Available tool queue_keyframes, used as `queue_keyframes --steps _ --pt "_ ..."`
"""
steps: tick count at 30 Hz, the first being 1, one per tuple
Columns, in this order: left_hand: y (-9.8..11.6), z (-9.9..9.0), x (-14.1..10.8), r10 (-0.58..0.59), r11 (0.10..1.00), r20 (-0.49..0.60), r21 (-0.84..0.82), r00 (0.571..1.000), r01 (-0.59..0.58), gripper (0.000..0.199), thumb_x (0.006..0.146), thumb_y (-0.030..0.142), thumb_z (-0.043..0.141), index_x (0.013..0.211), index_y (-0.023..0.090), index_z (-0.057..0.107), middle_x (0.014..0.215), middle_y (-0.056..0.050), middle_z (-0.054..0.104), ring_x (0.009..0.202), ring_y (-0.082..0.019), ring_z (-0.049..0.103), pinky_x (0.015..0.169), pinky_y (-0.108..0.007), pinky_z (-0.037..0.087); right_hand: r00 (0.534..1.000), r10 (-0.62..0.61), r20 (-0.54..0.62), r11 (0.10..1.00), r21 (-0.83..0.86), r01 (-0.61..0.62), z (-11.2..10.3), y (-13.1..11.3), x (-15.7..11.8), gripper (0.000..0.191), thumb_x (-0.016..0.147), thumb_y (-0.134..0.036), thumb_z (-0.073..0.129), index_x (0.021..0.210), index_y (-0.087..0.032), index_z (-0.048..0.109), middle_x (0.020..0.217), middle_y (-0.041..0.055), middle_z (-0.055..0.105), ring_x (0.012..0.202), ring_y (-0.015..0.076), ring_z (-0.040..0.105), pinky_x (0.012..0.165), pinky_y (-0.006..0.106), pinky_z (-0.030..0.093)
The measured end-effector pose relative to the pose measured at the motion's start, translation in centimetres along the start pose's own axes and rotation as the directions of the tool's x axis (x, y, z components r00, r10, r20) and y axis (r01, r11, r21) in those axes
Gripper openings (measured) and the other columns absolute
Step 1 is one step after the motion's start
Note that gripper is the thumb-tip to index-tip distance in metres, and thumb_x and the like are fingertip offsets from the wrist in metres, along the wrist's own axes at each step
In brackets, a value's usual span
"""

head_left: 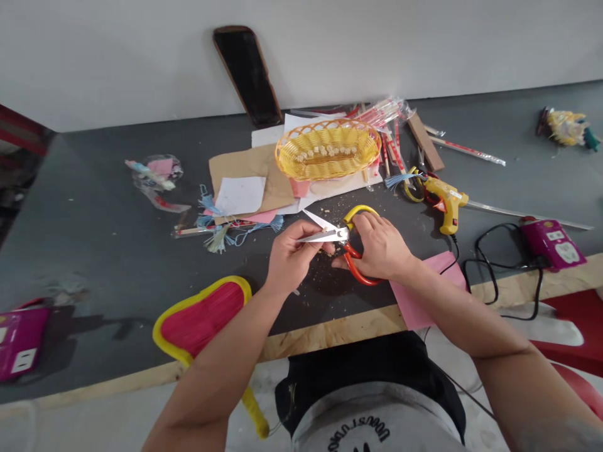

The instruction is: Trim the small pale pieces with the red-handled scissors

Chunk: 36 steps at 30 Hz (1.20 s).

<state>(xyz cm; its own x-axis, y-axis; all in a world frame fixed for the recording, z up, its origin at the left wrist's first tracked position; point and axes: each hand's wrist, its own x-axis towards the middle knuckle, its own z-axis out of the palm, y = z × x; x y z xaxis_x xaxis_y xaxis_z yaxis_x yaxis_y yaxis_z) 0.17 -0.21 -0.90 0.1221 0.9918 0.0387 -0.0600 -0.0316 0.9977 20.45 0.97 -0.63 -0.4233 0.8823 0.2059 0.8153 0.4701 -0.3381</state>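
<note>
My right hand (381, 246) grips a pair of scissors (342, 235) by its red and yellow handles, and the blades stand apart, pointing left. Close to the blades, my left hand (293, 254) is closed with thumb and fingers pinched together. Whatever it pinches is too small or hidden to make out. Light crumbs and shavings (346, 290) lie scattered on the dark table beneath both hands. Beyond them, a yellow woven basket (330, 169) holds a row of small pale pieces.
A yellow glue gun (445, 201) lies right of the basket, with a purple power strip (553, 243) and cable farther right. A red fan-like piece with yellow edging (205, 317) overhangs the front edge. A phone (247, 75) leans on the wall; papers (240, 194) lie below the basket.
</note>
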Motion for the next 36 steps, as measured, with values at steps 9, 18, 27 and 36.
queue_keyframes --steps 9,18,27,36 --pt "-0.04 -0.22 0.15 -0.053 0.996 0.056 -0.072 0.997 0.057 0.022 0.086 0.039 0.077 0.080 0.019 0.068 0.067 -0.001 0.073 0.065 -0.014 0.067 0.060 -0.024 0.048 0.998 -0.040 0.055 0.994 0.106 0.034 0.05 0.03 0.02 0.066 0.085 -0.082 0.047 0.100 -0.018 0.052 0.093 0.0135 0.066 0.086 0.0279 0.062 0.078 0.040 0.047" --pt "0.08 0.06 0.02 -0.047 0.993 0.022 -0.103 0.999 0.049 0.019 0.087 0.036 0.076 0.083 0.020 0.066 0.065 0.000 0.073 0.062 -0.012 0.067 0.061 -0.023 0.050 0.996 0.017 0.087 0.997 0.068 -0.023 -0.47 -0.43 -0.50 0.058 0.091 -0.074 0.045 0.100 -0.018 0.055 0.083 0.0081 0.065 0.070 0.0205 0.057 0.063 0.032 0.036" --pt "0.36 0.16 0.17 0.005 1.000 -0.043 0.030 0.999 -0.003 0.021 0.084 0.038 0.077 0.082 0.020 0.067 0.070 -0.001 0.076 0.059 -0.013 0.067 0.056 -0.024 0.048 0.994 0.060 0.097 0.995 0.068 -0.066 -0.32 -0.37 -0.11 0.057 0.088 -0.075 0.049 0.098 -0.019 0.055 0.086 0.0077 0.066 0.072 0.0204 0.059 0.064 0.032 0.036" --pt "0.10 -0.05 -0.08 0.048 0.996 -0.023 0.077 0.999 -0.046 0.012 0.086 0.032 0.075 0.082 0.021 0.072 0.071 -0.001 0.076 0.067 -0.015 0.069 0.063 -0.026 0.050 1.000 0.013 0.010 0.999 0.029 -0.013 0.09 -0.24 0.02 0.065 0.081 -0.081 0.054 0.100 -0.019 0.053 0.097 0.0139 0.066 0.089 0.0292 0.061 0.080 0.041 0.045"
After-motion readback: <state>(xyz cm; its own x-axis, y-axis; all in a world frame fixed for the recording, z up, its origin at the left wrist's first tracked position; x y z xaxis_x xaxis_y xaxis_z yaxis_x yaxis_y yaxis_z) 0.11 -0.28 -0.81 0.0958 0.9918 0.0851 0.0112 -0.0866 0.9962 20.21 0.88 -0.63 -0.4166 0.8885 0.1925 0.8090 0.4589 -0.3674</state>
